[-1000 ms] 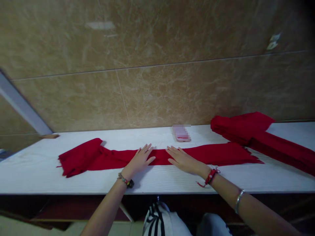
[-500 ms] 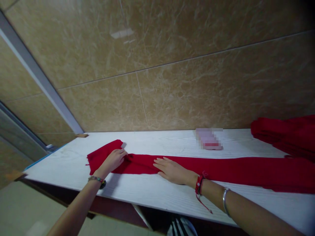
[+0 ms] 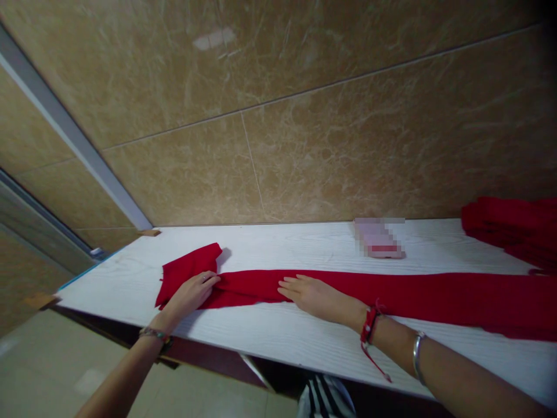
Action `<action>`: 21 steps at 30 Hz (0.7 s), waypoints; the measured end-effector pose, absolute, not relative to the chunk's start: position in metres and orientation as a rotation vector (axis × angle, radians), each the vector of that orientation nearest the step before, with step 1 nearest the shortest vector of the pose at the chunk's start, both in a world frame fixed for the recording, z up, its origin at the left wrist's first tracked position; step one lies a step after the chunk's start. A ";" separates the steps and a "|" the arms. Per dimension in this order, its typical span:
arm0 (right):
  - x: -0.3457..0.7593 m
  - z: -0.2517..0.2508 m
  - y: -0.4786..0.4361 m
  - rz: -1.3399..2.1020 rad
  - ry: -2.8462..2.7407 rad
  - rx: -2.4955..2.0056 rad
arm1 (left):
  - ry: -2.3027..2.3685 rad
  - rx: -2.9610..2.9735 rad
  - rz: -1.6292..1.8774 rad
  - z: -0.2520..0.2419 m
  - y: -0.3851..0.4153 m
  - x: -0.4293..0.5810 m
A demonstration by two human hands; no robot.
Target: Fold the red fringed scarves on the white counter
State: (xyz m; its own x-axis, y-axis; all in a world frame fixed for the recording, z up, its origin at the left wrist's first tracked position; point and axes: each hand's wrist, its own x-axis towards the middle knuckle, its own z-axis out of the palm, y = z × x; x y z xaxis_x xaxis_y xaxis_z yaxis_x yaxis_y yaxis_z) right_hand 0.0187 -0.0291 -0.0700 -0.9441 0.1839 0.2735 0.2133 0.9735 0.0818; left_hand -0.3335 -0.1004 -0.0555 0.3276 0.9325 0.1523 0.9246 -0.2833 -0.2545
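Observation:
A long strip of red cloth (image 3: pixel 418 296) lies lengthwise along the white tabletop (image 3: pixel 270 331). Its left end angles up and away, with a loose, frayed-looking edge. My left hand (image 3: pixel 195 290) is on the cloth where that end bends, its fingers curled together over a fold; the thumb is hidden. Farther right, my right hand (image 3: pixel 311 295) rests flat on the strip near its front edge, fingers stretched out and palm down. A shallow crease runs through the cloth between the two hands.
A pile of folded red cloth (image 3: pixel 513 229) sits at the back right. Near the wall stands a pinkish, blurred-out object (image 3: pixel 378 241). The tiled wall (image 3: pixel 331 157) borders the table's back edge. Something striped black and white (image 3: pixel 326 397) shows below the front edge.
The bunched cloth at my left fingertips now lies smoother. My left hand has shifted slightly left and down in view, my right hand slightly right. The camera view has tilted a little.

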 end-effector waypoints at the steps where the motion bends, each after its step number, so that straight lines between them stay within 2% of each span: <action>1: 0.020 -0.070 -0.030 -0.143 -2.870 -0.306 | -1.688 -2.281 0.049 -0.058 -0.102 -0.334; 7: 0.019 -0.071 -0.029 -0.017 -2.873 -0.335 | -1.789 -2.181 -0.058 -0.051 -0.096 -0.344; 13: 0.019 -0.072 -0.029 0.116 -2.831 -0.356 | -2.255 -2.004 -0.346 -0.043 -0.080 -0.393; 21: 0.017 -0.077 -0.029 0.176 -2.799 -0.383 | -2.323 -1.555 -0.272 -0.028 -0.062 -0.411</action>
